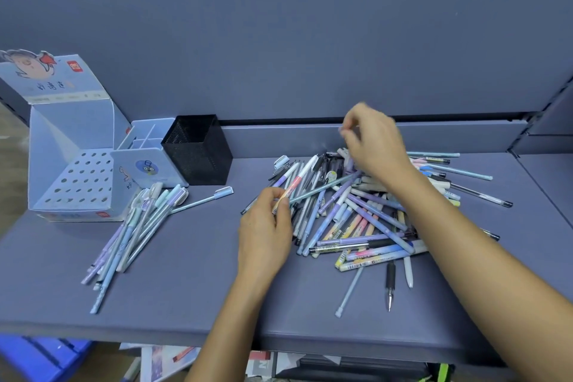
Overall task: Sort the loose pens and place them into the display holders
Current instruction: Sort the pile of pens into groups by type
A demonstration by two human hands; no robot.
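The left hand [266, 226] pinches a pink-and-white pen [296, 186] at the left edge of the loose pile [366, 220]; the right hand [373, 143] hovers above the pile's far side, fingertips bunched and blurred, so its grip cannot be told; the display box [77, 183] and mesh cup [198, 152] stand well to the left; pulling the pen free may drag crossed neighbours, rolling some off the front edge of the shelf [186, 304].

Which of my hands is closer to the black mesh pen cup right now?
Left. The left hand, pinching a pink-and-white pen, sits front-right of the black mesh cup; the right hand hovers farther right, over the pen pile.
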